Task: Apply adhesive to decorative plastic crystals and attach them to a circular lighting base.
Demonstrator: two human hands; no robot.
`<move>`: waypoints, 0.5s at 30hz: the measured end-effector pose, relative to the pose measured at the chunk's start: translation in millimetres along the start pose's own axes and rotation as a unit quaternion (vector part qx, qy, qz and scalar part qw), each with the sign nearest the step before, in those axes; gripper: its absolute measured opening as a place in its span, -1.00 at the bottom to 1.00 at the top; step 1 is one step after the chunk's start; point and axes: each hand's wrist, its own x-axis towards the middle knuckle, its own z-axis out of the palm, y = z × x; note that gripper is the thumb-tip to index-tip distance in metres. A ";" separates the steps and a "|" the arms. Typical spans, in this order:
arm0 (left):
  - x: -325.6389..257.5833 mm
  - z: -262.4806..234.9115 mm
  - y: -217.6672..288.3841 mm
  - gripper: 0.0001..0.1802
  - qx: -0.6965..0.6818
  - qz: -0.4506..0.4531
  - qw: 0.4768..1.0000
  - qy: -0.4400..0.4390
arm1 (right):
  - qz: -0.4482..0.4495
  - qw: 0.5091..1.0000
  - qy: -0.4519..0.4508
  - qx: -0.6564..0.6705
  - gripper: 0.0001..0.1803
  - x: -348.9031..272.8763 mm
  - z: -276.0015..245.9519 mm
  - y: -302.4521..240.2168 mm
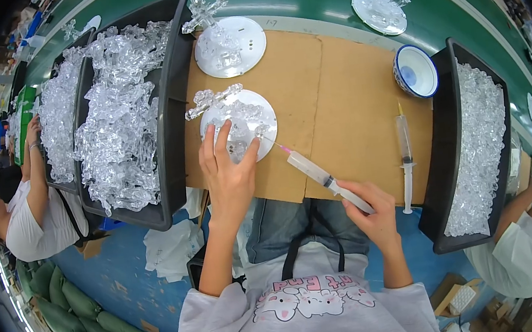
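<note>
In front of me a round white disc (265, 110) bears several clear plastic pieces (240, 111). My left hand (231, 173) lies over its near edge, fingers spread and tips resting at the clear pieces; any grip on one is hard to make out. My right hand (371, 210) is closed around a syringe (309, 169) with a pink needle hub. Its needle points up and left, with the tip at the disc's right side beside my left thumb. A clear ornament (209, 100) juts over the disc's far left edge.
Black bins (170, 105) of clear pieces stand at left; another black bin (441, 179) stands at right. A second syringe (404, 150) and a blue-white bowl (415, 71) are on the cardboard (323, 94). Farther off are more discs (245, 40). Other people work at both sides.
</note>
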 end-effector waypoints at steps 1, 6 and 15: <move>-0.1 -0.1 -0.1 -0.72 0.002 0.001 1.000 -0.001 | 0.002 1.000 0.000 0.002 -0.63 -0.2 0.2 0.1; -0.4 -0.6 0.1 -0.72 0.003 0.000 1.000 0.002 | 0.002 1.000 -0.001 -0.001 -0.63 -0.6 0.2 -0.7; 2.1 -2.4 1.3 -0.69 -0.026 -0.005 1.000 -0.006 | 0.007 1.000 0.003 0.001 -0.63 1.9 -0.3 -2.8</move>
